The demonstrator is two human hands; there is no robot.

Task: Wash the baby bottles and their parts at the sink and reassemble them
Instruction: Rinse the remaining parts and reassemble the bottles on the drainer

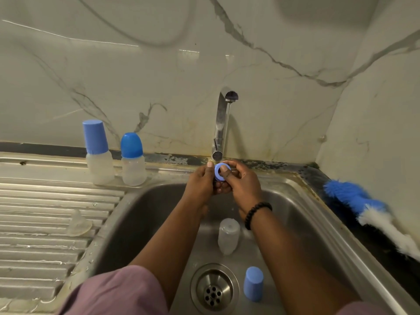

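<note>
Both hands, the left hand [201,178] and right hand [241,180], pinch the blue collar ring [221,172] under the tap [221,123] at the far sink [302,201] edge, probably for rinsing.

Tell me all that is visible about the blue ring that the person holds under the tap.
The blue ring is a light blue collar that looks like plastic, round with a wide open hole through its middle. It is held up over the sink basin, just below the tap, with its opening turned toward the camera. Both hands grip it: the left hand at its left edge, the right hand with a thumb on its right rim. No teat is fitted in it.
</note>
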